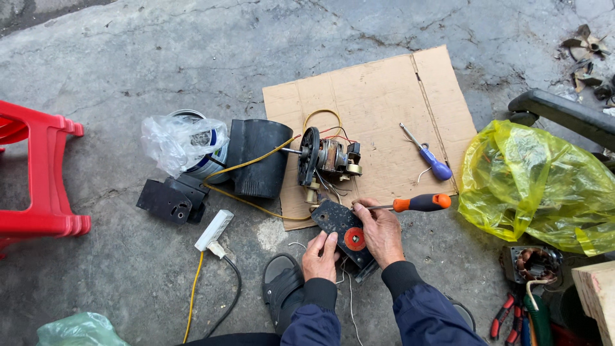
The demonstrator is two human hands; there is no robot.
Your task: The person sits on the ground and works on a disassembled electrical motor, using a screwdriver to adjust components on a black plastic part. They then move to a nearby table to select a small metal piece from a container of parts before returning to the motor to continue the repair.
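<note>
While the person crouches over the concrete floor [128, 64], the left hand [320, 256] grips the near edge of a black switch box [336, 221] with a red knob [354, 238], fingers curled onto it. The right hand [382, 232] rests on the box's far side, fingers closed round the shaft of an orange-handled screwdriver [419, 204]. Just beyond, a fan motor [327, 159] sits on a cardboard sheet [378, 96], near a blue screwdriver [429, 157].
</note>
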